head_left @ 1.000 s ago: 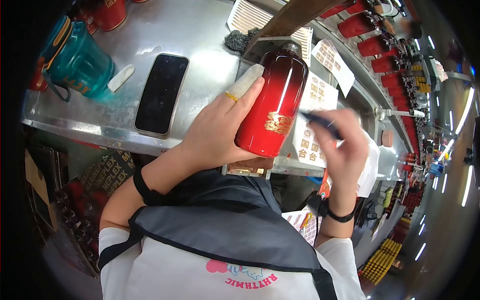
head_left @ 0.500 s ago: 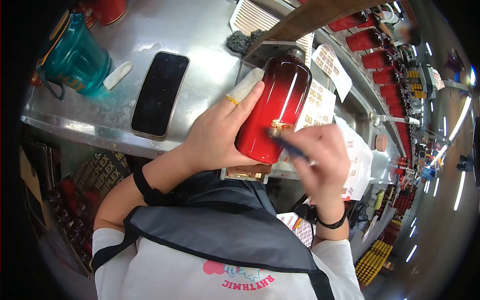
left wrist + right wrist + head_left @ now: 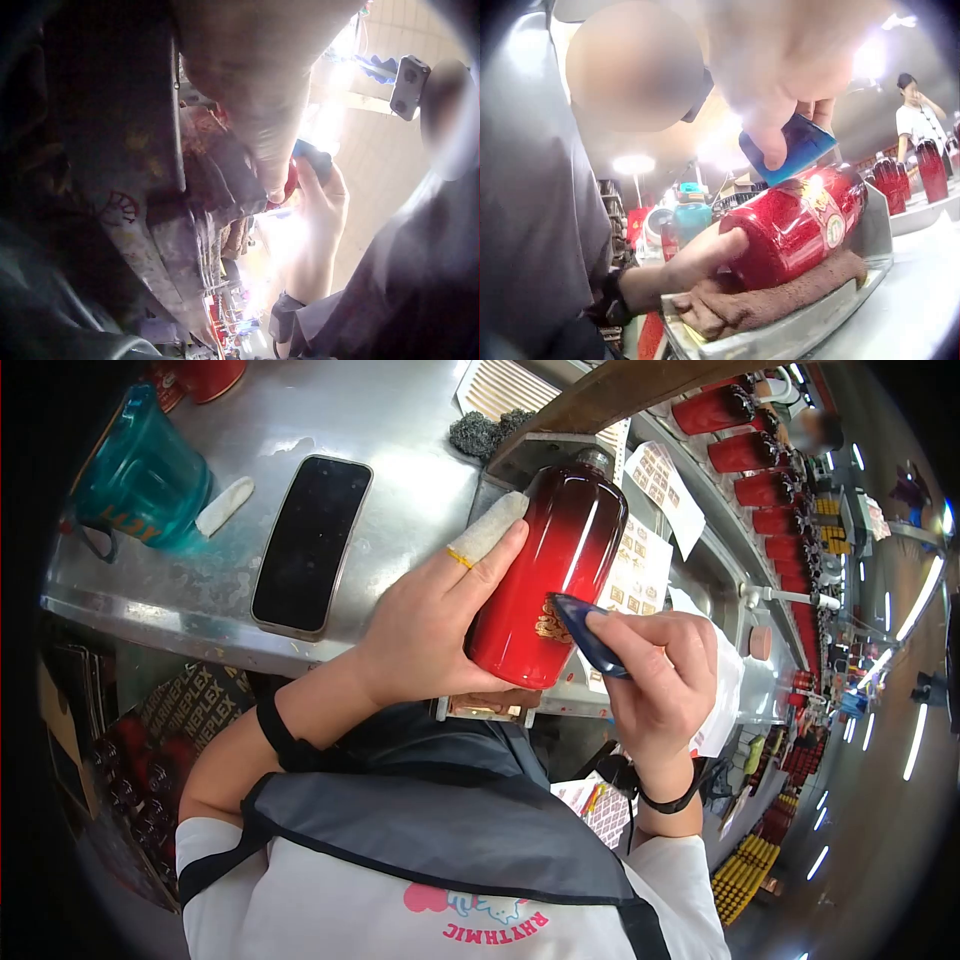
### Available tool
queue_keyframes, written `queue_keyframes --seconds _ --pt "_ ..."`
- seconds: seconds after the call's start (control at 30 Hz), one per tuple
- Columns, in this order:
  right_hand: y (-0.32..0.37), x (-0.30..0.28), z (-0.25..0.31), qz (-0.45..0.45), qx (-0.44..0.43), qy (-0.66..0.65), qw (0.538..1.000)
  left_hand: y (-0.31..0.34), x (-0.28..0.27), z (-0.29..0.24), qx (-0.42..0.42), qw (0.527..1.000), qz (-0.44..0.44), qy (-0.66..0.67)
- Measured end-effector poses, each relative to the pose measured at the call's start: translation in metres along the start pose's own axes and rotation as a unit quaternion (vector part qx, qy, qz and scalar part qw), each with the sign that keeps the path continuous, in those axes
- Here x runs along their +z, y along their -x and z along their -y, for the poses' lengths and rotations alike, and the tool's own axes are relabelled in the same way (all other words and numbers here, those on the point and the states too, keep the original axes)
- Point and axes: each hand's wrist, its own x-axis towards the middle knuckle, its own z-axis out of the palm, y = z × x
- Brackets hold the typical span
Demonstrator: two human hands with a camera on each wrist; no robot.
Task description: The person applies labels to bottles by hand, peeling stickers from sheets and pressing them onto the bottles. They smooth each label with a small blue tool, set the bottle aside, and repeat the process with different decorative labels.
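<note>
A glossy bottle (image 3: 560,530), dark at the neck and red below, lies on a brown cloth (image 3: 810,296) in a metal holder. My left hand (image 3: 430,615) grips its lower side, with a wrapped finger along it and the thumb at the base. Between thumb and fingers my right hand (image 3: 665,680) pinches a dark blue flat scraper (image 3: 592,635). The scraper's edge is at the gold pattern (image 3: 551,622) on the bottle's side. In the right wrist view the blue scraper (image 3: 791,150) meets the bottle's upper side, beside a round white-green mark (image 3: 835,230).
A phone (image 3: 312,545), a white roll (image 3: 225,507) and a teal jug (image 3: 145,475) lie or stand left on the metal table (image 3: 230,610). Printed sheets (image 3: 640,565) are right of the bottle, and black scouring wool (image 3: 476,435) is behind. Red bottles (image 3: 740,452) line the far right. Another person stands beyond.
The right hand came in from the right to the bottle's gold pattern, blurred earlier and now sharper. The left hand has kept its grip, and the bottle has shifted slightly.
</note>
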Motion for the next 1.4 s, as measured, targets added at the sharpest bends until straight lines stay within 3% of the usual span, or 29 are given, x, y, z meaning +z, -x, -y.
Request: queue_keyframes --seconds 0.13,0.2,0.27,0.33,0.43,0.8,0.93,1.07,1.2,1.27,1.4 --pt "0.017 0.013 0.023 0.021 -0.099 -0.072 0.992 0.003 0.003 0.007 0.000 1.000 -0.003 -0.002" --pt "0.018 0.007 0.025 0.039 -0.082 -0.101 0.991 0.003 0.001 0.006 0.002 1.000 -0.004 -0.014" --pt "0.016 0.001 0.020 0.013 -0.037 -0.112 0.993 0.003 -0.007 -0.001 -0.058 0.996 0.046 0.039" --pt "0.014 -0.009 0.015 0.019 0.018 -0.086 0.996 0.002 -0.004 0.000 -0.046 0.997 0.037 0.047" --pt "0.017 -0.006 0.012 -0.006 0.026 -0.051 0.998 0.001 -0.004 0.001 -0.042 0.996 0.034 0.065" --pt "0.011 0.006 0.007 -0.027 -0.012 0.003 1.000 0.002 -0.006 0.001 -0.072 0.992 0.066 0.075" --pt "0.011 0.008 0.018 -0.004 -0.044 -0.039 0.998 0.002 -0.008 0.002 -0.078 0.991 0.073 0.084" --pt "0.005 0.002 0.003 -0.007 -0.015 0.011 1.000 0.002 -0.008 0.001 -0.081 0.989 0.078 0.097" --pt "0.014 0.006 0.028 0.021 -0.088 -0.058 0.994 0.004 -0.006 0.006 -0.077 0.989 0.078 0.098" --pt "0.015 0.001 0.031 0.047 -0.071 -0.127 0.988 0.005 -0.001 0.007 -0.069 0.992 0.058 0.087" --pt "0.012 -0.015 0.018 0.004 0.026 -0.086 0.996 0.003 -0.007 0.006 -0.055 0.993 0.088 0.056"
